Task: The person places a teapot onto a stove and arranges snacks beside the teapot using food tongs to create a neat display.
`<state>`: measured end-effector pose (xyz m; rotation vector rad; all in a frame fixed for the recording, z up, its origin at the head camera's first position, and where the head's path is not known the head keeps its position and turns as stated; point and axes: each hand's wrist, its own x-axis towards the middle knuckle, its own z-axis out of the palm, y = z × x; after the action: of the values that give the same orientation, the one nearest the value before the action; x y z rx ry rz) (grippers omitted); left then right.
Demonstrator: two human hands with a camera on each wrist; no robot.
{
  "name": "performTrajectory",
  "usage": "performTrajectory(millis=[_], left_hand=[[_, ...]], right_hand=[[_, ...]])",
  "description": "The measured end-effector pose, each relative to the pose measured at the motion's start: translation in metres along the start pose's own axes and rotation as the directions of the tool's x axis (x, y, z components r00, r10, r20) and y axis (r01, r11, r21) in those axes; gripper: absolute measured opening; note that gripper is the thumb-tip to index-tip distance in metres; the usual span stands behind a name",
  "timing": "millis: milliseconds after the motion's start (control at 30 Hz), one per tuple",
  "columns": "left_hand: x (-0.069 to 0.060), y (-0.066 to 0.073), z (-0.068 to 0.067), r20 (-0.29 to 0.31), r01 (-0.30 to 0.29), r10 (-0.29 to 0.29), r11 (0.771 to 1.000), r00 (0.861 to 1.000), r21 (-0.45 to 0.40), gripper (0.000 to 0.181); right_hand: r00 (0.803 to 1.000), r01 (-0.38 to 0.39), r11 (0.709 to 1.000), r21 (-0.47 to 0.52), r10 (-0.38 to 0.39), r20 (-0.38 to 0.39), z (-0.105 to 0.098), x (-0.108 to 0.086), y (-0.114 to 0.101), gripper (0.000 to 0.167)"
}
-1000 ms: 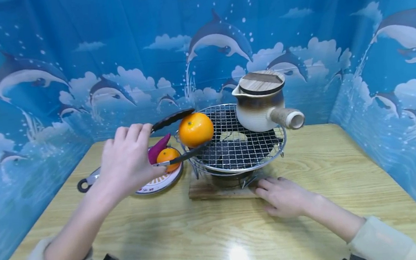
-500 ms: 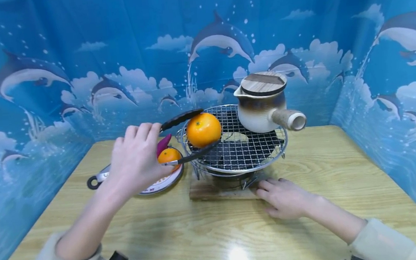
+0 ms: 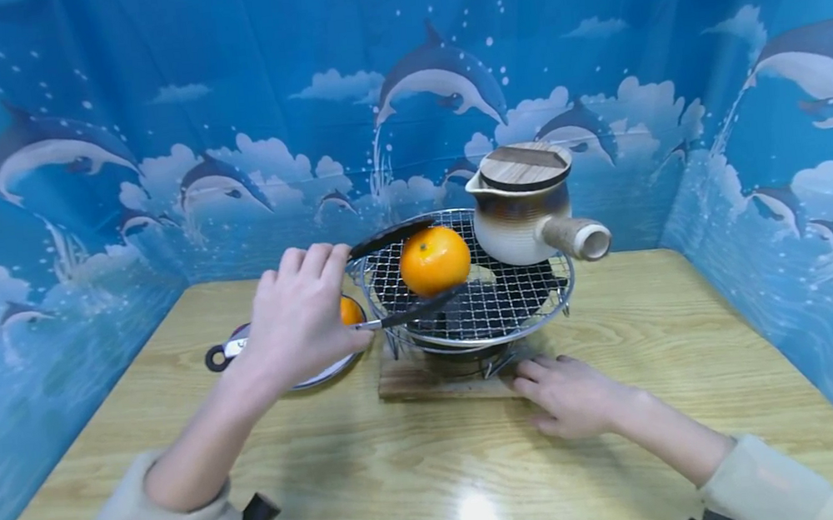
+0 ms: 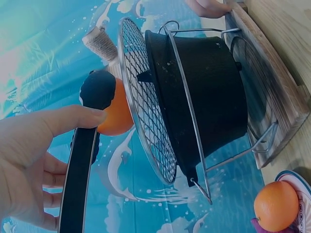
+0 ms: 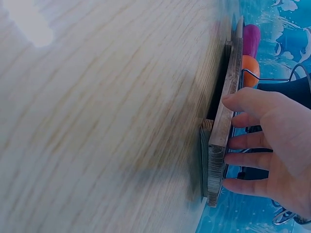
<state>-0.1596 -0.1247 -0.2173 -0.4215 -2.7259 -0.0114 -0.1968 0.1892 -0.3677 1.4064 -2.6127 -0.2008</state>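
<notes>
Tongs [image 3: 423, 305] sit in the left hand [image 3: 303, 311], which grips them with the thumb against one arm and the fingers on the other side, while their two black heads flank an orange [image 3: 435, 260]. With the fruit this round and glossy, an even, moderate squeeze seems best: too loose and it could roll out between the heads, too hard and it could squirt sideways. Lowering it straight, well clear of the lidded side-handled teapot [image 3: 522, 225], and spreading the arms only once the mesh bears its weight would likely stop it rolling

The right hand [image 3: 573, 396] grips nothing; its fingers lie nearly straight, tips touching the near right end of the wooden board [image 3: 436, 385] beneath the stove. Light steady pressure there should help brace the stand

The orange lies ahead and to the right of the left hand, and farther forward and to the left of the right hand, above the left part of the wire grill [image 3: 497, 315]; whether it touches the mesh cannot be told. The teapot stands on the grill, forward of the right hand. Below the left hand, partly hidden by it, a plate [image 3: 330, 375] on the surface [image 3: 407, 478] holds a second orange [image 4: 276, 206]
</notes>
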Motion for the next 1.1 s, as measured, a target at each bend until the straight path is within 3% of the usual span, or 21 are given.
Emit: performTrajectory(millis=[1100], left_hand=[[0.006, 0.021, 0.008, -0.019, -0.067, 0.067, 0.997, 0.998, -0.036, 0.097]], right_hand=[[0.999, 0.024, 1.0, -0.011, -0.024, -0.044, 0.002, 0.0, 0.0, 0.04]])
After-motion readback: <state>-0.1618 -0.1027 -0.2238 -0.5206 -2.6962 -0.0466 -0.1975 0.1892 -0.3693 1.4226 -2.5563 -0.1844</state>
